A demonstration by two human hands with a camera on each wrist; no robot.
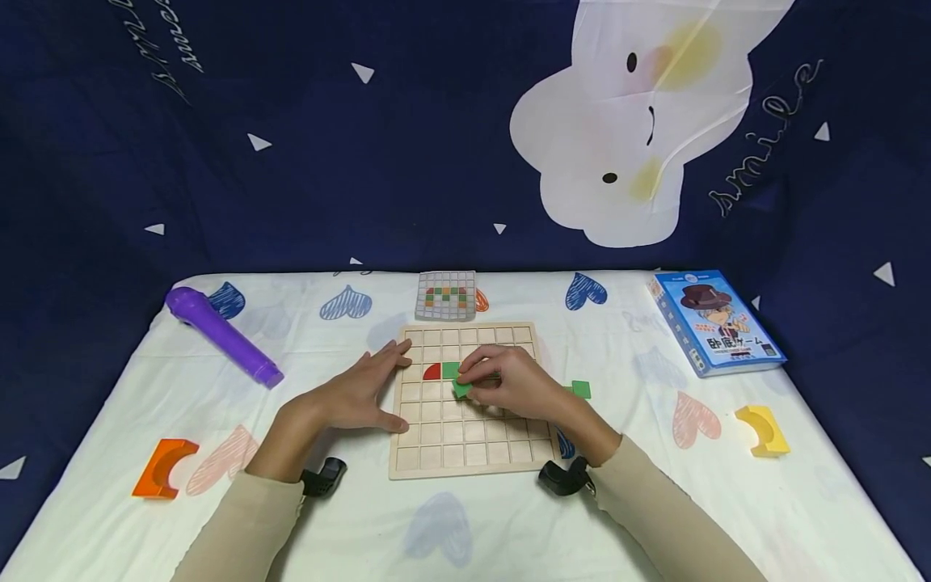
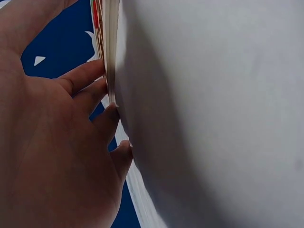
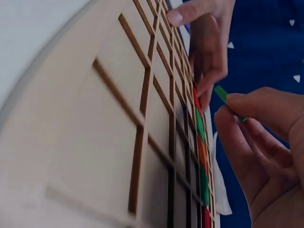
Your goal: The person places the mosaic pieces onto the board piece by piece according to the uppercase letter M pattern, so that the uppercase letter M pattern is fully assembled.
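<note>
A light wooden grid board (image 1: 444, 457) lies on the cloth in front of me. My right hand (image 1: 520, 386) pinches a small green square tile (image 3: 221, 94) between thumb and fingers, over the board. Along one row sit a red quarter-round tile (image 1: 432, 372) and a green tile (image 1: 450, 370). The right wrist view also shows an orange tile (image 3: 203, 154), another green one and a red one further along that row; from the head my right hand covers these. My left hand (image 1: 349, 396), its fingers spread, touches the board's left edge.
Behind the board is a pattern card (image 1: 446, 297). A green tile (image 1: 581, 390) lies right of the board. Further out are a purple microphone-shaped object (image 1: 225, 338), an orange arch block (image 1: 158, 470), a yellow arch block (image 1: 768, 432) and a blue game box (image 1: 720, 323).
</note>
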